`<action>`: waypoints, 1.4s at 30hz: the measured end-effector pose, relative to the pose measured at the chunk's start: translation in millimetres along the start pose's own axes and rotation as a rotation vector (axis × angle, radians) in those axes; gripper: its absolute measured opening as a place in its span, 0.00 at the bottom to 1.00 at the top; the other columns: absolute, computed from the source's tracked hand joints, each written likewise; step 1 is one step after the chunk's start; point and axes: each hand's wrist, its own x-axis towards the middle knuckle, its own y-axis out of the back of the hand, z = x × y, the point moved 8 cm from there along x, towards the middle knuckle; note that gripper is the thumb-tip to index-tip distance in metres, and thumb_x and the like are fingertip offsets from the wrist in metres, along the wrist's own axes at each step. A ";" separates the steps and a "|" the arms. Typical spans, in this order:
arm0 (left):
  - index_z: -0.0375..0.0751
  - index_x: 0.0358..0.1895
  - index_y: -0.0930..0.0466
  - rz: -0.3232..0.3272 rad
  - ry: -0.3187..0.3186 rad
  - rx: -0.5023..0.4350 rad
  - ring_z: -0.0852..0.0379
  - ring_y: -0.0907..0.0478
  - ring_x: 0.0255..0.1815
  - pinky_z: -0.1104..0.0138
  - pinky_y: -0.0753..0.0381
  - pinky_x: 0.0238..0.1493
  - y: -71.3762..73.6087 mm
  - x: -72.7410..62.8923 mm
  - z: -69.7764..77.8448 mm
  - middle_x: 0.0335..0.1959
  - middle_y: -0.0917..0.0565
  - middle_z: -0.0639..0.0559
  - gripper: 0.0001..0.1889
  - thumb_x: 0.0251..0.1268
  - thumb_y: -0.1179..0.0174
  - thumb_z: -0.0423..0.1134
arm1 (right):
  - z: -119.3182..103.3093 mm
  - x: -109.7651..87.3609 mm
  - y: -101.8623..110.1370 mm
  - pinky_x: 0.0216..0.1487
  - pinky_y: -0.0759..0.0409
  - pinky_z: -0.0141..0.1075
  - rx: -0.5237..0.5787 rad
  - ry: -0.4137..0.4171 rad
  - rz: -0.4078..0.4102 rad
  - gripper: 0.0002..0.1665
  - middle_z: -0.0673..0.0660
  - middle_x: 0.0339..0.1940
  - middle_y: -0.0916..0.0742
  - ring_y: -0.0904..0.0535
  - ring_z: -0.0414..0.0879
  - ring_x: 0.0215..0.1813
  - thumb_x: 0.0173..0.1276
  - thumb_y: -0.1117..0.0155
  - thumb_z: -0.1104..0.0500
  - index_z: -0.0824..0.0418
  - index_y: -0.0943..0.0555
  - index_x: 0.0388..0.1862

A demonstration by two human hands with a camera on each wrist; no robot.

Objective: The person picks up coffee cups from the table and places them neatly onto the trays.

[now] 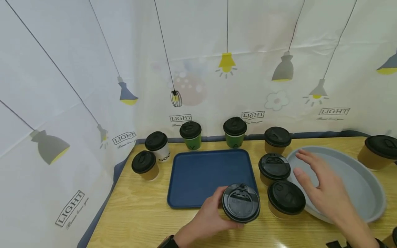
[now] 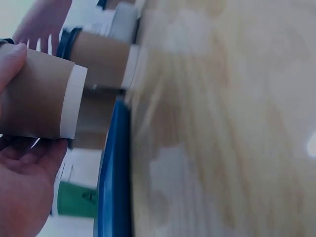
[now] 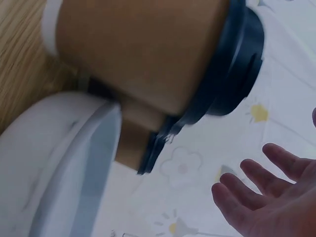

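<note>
My left hand (image 1: pixel 214 215) grips a brown paper cup with a black lid (image 1: pixel 241 202), lifted above the table near the front right corner of the blue tray (image 1: pixel 214 172). In the left wrist view the cup's brown side and white base (image 2: pixel 73 101) show, with fingers round it. My right hand (image 1: pixel 325 187) hovers over the round grey tray (image 1: pixel 376 193), fingers spread and holding nothing. Closest to it stands a lidded brown cup (image 1: pixel 286 198), apart from the fingers. Behind that cup are another brown cup (image 1: pixel 274 167) and a third (image 1: pixel 277 137).
Left of the blue tray stand a brown cup (image 1: pixel 145 165) and a white cup (image 1: pixel 158 146). Two green cups (image 1: pixel 190 134) (image 1: pixel 235 131) line its back. At far right is a brown cup (image 1: pixel 378 151). A printed curtain (image 1: pixel 198 69) hangs behind the wooden table (image 1: pixel 130 217).
</note>
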 end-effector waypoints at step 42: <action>0.49 0.77 0.38 0.383 0.014 0.149 0.49 0.28 0.71 0.47 0.29 0.70 76.8 101.7 -13.4 0.69 0.25 0.51 0.46 0.57 0.22 0.48 | -71.6 -24.4 -54.5 0.57 0.21 0.57 -0.126 0.240 -0.039 0.33 0.56 0.73 0.23 0.24 0.58 0.68 0.67 0.24 0.53 0.58 0.21 0.69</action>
